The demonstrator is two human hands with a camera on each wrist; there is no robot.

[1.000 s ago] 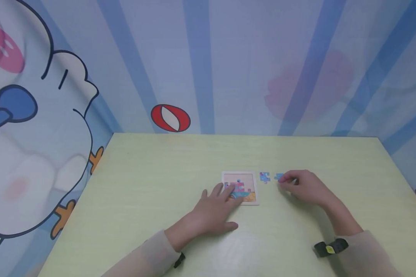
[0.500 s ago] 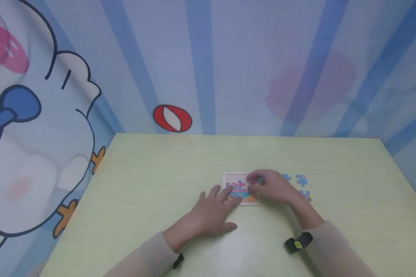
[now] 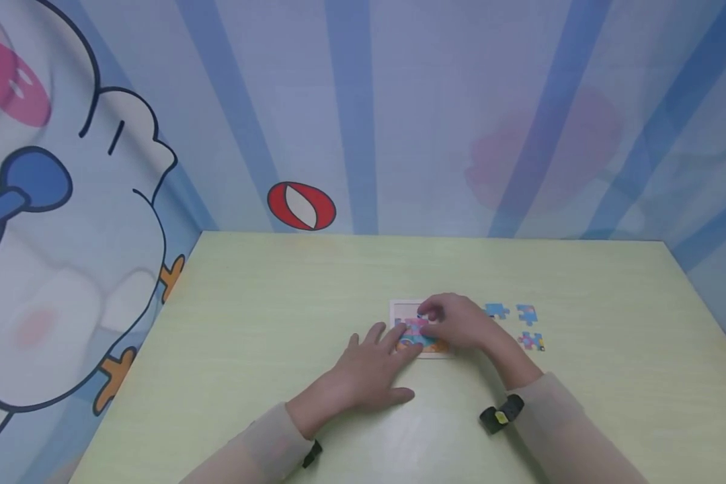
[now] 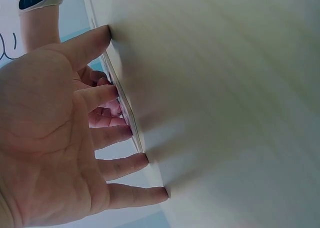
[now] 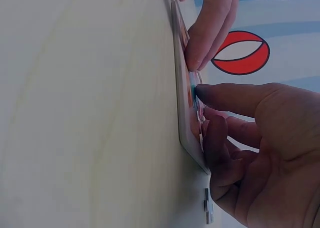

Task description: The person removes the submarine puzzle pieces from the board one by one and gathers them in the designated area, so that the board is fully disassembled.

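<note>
A small jigsaw puzzle in a pale square frame (image 3: 392, 310) lies on the table, partly filled with pink, blue and orange pieces. My left hand (image 3: 366, 376) rests with spread, straight fingers on the frame's lower left part; the left wrist view shows its fingertips (image 4: 137, 160) touching down along the edge. Over the upper right of the puzzle, my right hand (image 3: 460, 323) curls thumb and fingers in a pinch on a puzzle piece, which its fingers mostly hide. In the right wrist view, the right thumb (image 5: 230, 97) meets the puzzle's surface close to the left fingers.
To the right of the frame lie loose puzzle pieces: a blue one (image 3: 497, 310), another blue one (image 3: 527, 314) and a pink-and-blue one (image 3: 531, 341). The pale table (image 3: 278, 289) ends at a printed cartoon backdrop (image 3: 399, 134) behind and at the left.
From beside the loose pieces, my right hand has moved left onto the puzzle, bringing a blue puzzle piece, then slightly further left. My left hand has stayed in place.
</note>
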